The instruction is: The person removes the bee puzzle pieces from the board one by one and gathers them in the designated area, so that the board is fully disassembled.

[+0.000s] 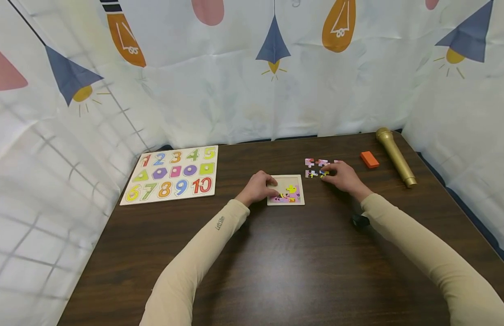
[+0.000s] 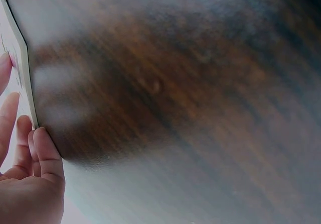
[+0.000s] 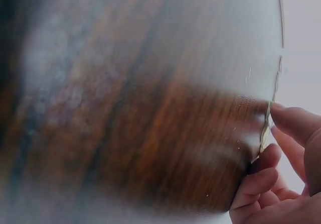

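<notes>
In the head view, my left hand [image 1: 259,186] holds the left side of a small jigsaw tray [image 1: 302,190]. Its thumb lies over the tray, and a pink and yellow picture partly fills the lower part. The left wrist view shows fingers [image 2: 47,153] bent against the pale tray rim [image 2: 31,91]. To the right, my right hand [image 1: 342,176] pinches a jigsaw piece [image 1: 324,173] at its fingertips, low over the table. Loose pink jigsaw pieces [image 1: 309,162] lie beside that hand, partly hidden by it. Thin piece edges [image 3: 266,128] show by the fingers in the right wrist view.
A number and shape board [image 1: 170,175] lies at the back left of the dark wooden table [image 1: 276,271]. An orange block [image 1: 369,159] and a gold microphone [image 1: 396,156] lie at the back right. A patterned curtain [image 1: 235,99] hangs behind the table.
</notes>
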The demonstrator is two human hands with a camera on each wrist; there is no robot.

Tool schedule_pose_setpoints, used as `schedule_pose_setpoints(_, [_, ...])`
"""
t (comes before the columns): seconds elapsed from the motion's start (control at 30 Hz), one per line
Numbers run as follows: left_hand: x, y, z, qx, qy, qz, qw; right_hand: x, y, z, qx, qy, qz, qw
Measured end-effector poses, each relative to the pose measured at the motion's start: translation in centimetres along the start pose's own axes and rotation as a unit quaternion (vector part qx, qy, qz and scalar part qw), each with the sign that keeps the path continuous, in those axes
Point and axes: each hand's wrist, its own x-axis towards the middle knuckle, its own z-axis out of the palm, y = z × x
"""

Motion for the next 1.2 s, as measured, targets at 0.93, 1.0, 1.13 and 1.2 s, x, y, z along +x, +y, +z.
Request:
schedule_pose_setpoints(0.93, [-0.14,0.11,0.00,0.000,0.002,-0.003,1.0000,-0.03,-0.12,-0.05,0.014,0.003,0.001,0.9999])
schedule_pose_setpoints(1.0, [-0.13,0.06,0.03,-0.002,0.002,-0.004,1.0000,-0.01,-0.13,-0.02,0.014,0.001,0.003,0.9999])
schedule_pose_setpoints(1.13, [-0.11,-0.02,0.06,0.001,0.004,0.005,1.0000,0.04,-0.12,0.02,0.012,-0.004,0.004,0.9999])
schedule_pose_setpoints(1.2, [-0.10,-0.06,0.08,0.003,0.006,0.010,0.9999,0.05,-0.11,0.00,0.013,-0.007,0.007,0.9999])
